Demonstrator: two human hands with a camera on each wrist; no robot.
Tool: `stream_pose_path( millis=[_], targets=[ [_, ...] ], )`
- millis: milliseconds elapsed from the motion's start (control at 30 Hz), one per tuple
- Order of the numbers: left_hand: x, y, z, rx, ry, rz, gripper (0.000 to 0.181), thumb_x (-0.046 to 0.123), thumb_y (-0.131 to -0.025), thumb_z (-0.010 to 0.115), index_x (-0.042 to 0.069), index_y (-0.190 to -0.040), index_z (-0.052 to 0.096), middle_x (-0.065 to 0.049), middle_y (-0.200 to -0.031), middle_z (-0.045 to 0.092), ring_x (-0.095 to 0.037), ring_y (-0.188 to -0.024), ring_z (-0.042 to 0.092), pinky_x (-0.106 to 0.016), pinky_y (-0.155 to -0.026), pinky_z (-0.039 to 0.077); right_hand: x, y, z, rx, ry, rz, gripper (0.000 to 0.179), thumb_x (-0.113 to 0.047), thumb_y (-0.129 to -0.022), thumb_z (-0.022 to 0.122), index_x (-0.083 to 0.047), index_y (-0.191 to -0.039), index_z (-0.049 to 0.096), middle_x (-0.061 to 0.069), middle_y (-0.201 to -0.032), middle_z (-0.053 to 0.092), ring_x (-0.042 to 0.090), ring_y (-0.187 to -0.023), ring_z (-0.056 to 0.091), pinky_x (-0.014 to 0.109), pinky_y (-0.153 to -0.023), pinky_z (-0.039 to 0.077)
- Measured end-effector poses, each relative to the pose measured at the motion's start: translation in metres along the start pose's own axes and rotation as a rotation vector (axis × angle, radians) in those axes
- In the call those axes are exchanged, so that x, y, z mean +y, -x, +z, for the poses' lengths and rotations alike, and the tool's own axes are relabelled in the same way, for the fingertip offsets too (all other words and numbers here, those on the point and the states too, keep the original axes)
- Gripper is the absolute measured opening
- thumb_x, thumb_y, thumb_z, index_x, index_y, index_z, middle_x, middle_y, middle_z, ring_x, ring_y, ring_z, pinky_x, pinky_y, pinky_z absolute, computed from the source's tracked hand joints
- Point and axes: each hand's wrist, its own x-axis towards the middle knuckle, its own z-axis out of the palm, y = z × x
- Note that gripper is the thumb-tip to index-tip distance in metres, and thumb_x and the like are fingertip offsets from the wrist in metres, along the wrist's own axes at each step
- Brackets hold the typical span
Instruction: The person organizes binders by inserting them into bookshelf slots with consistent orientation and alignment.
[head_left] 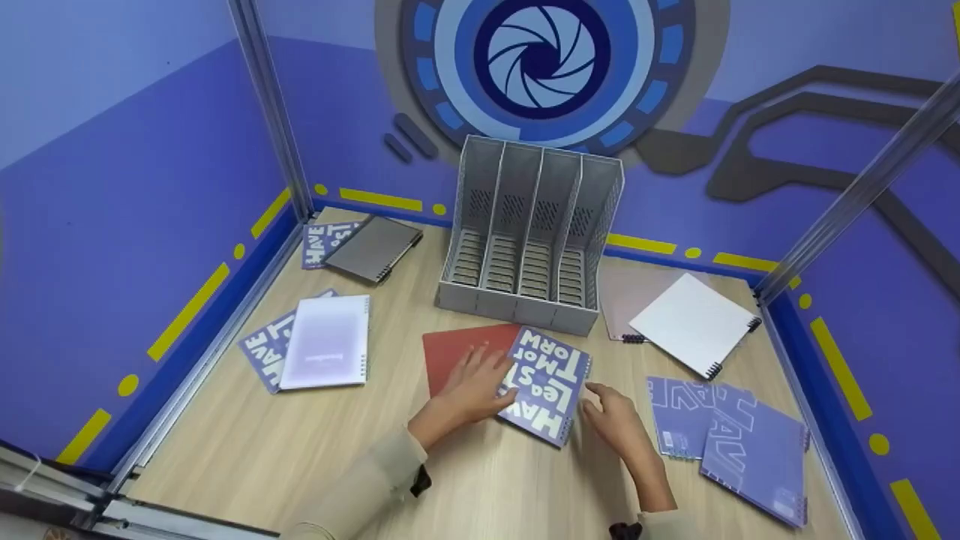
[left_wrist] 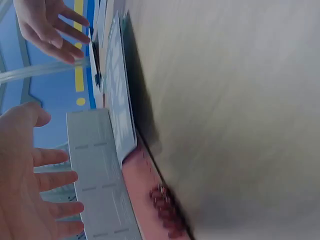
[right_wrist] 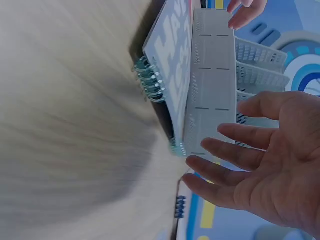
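A blue-purple spiral notebook with big white letters (head_left: 551,382) lies tilted on the table, overlapping a red spiral notebook (head_left: 450,349). My left hand (head_left: 472,386) hovers over the two with fingers spread, near the lettered notebook's left edge; the left wrist view shows these fingers (left_wrist: 55,180) straight and holding nothing. Beside the lettered notebook's coil edge is my right hand (head_left: 619,424). Its fingers (right_wrist: 235,150) are extended and apart in the right wrist view, with nothing in them. Just behind the notebooks stands a grey file rack (head_left: 517,307) with several upright slots.
To the left lie a dark grey notebook (head_left: 375,247) and a pale lilac notebook (head_left: 326,341), each over a lettered one. On the right are a white notebook (head_left: 696,326) over a pinkish one (head_left: 619,296), and two overlapping purple notebooks (head_left: 757,457). Walls enclose the table.
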Motion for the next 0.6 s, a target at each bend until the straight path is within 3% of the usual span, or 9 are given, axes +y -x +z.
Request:
stream_pose_path(
  millis=[167,300,467,600],
  targets=[
    [0.018,0.0,0.012,-0.011,0.017,0.038,0.062,0.048,-0.101,0.049,0.012,-0.151,0.046,-0.009,-0.159,0.041,-0.034,-0.15,0.03,-0.051,-0.121,0.023,0.011,-0.009,0.005,-0.003,-0.092,0.11,0.038,-0.01,-0.1,0.056,0.012,-0.131,0.058,0.032,-0.131,0.06,0.05,-0.119,0.059,0.056,-0.097,0.049],
    [0.039,-0.002,0.02,-0.021,0.062,0.018,0.061,0.044,-0.1,0.054,0.011,-0.151,0.046,-0.009,-0.16,0.038,-0.036,-0.15,0.029,-0.052,-0.119,0.027,0.021,-0.016,0.009,0.002,-0.181,0.193,0.039,-0.011,-0.101,0.054,0.013,-0.133,0.056,0.033,-0.129,0.06,0.048,-0.12,0.058,0.054,-0.097,0.05],
    [0.071,-0.008,0.033,-0.04,0.062,-0.042,0.069,0.048,-0.1,0.056,0.004,-0.152,0.044,-0.014,-0.161,0.036,-0.035,-0.151,0.027,-0.046,-0.121,0.024,0.026,-0.024,0.016,0.012,-0.458,0.324,0.045,-0.01,-0.101,0.052,0.014,-0.139,0.049,0.033,-0.129,0.059,0.036,-0.104,0.067,0.042,-0.084,0.058],
    [0.09,-0.015,0.049,-0.043,0.034,-0.115,0.08,0.055,-0.098,0.057,-0.001,-0.153,0.039,-0.019,-0.161,0.033,-0.036,-0.152,0.024,-0.044,-0.121,0.024,0.028,-0.028,0.02,0.002,-0.678,0.409,0.048,-0.008,-0.102,0.049,0.016,-0.143,0.04,0.035,-0.131,0.056,0.033,-0.1,0.07,0.04,-0.084,0.058]
  ],
)
